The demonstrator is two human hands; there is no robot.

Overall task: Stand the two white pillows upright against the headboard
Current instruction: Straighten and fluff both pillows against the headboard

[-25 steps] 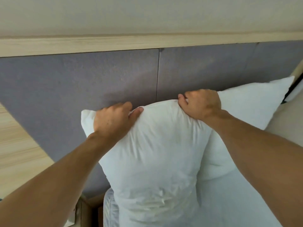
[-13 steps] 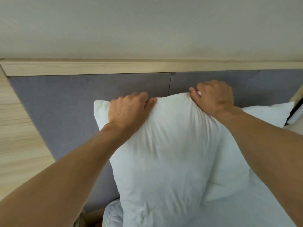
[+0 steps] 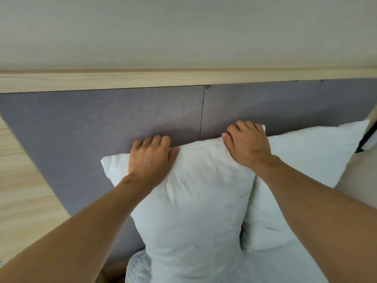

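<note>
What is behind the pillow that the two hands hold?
Behind the held pillow are the grey headboard and part of the second pillow. Its covered part is hidden.

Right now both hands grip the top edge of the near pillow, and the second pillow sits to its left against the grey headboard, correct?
Not quite. The head view shows the second pillow to the right of the near pillow, not the left. Left hand and right hand do grip its top edge, at the grey headboard.

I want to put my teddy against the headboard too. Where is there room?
Bare headboard shows left of the held pillow, up to the wooden panel. The right is crowded: the second pillow fills it, and both hands cover the top edge.
</note>
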